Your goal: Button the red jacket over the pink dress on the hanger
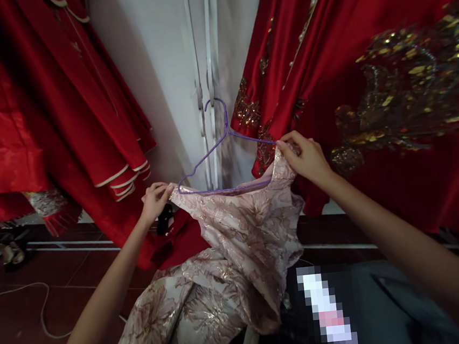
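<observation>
Two grips, left hand (155,199) and right hand (305,156), each clenched on one pink brocade dress (239,236) over one purple hanger (221,151).

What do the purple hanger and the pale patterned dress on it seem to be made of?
The purple hanger looks like thin bent wire, probably metal with a coloured coating, judging by its slim, even line. The pale dress looks like a woven brocade with a metallic sheen: its leafy pattern glints in places. The left hand and right hand each grip one shoulder of it.
</observation>
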Demonstrator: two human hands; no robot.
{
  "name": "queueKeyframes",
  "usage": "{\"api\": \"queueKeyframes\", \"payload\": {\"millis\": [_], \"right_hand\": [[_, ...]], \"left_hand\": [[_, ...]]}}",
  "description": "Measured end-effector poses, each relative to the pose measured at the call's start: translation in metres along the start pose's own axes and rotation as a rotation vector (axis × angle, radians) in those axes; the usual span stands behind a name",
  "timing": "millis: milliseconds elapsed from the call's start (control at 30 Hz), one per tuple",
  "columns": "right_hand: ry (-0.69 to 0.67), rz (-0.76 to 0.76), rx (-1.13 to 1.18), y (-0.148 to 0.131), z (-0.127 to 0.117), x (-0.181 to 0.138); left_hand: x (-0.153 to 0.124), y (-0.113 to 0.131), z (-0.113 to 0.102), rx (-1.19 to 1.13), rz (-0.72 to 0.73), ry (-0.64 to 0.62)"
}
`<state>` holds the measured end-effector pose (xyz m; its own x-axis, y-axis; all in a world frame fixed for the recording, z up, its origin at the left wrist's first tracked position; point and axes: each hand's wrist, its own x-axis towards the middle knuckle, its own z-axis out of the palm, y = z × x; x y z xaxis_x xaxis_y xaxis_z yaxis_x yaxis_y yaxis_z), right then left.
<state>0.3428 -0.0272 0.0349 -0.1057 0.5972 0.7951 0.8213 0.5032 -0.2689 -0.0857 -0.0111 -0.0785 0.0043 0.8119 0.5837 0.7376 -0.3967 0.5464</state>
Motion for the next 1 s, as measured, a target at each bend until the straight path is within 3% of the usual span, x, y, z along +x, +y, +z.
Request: {"api": "queueKeyframes", "payload": {"millis": [300, 700, 900, 1000], "right_hand": [[-0.025, 0.004, 0.029, 0.001, -0.003, 0.001], [-0.046, 0.030, 0.040, -0.001, -0.004, 0.002], [-0.048, 0.031, 0.053, 0.000, -0.004, 0.002], [-0.092, 0.067, 0.108, 0.000, 0.001, -0.002]], "left_hand": [[-0.020, -0.023, 0.002, 0.016, -0.050, -0.033], [-0.011, -0.010, -0.006, 0.017, -0.080, -0.085], [-0.007, -0.003, -0.008, -0.029, -0.036, -0.017], [0.002, 0.016, -0.005, -0.105, -0.007, 0.024]]}}
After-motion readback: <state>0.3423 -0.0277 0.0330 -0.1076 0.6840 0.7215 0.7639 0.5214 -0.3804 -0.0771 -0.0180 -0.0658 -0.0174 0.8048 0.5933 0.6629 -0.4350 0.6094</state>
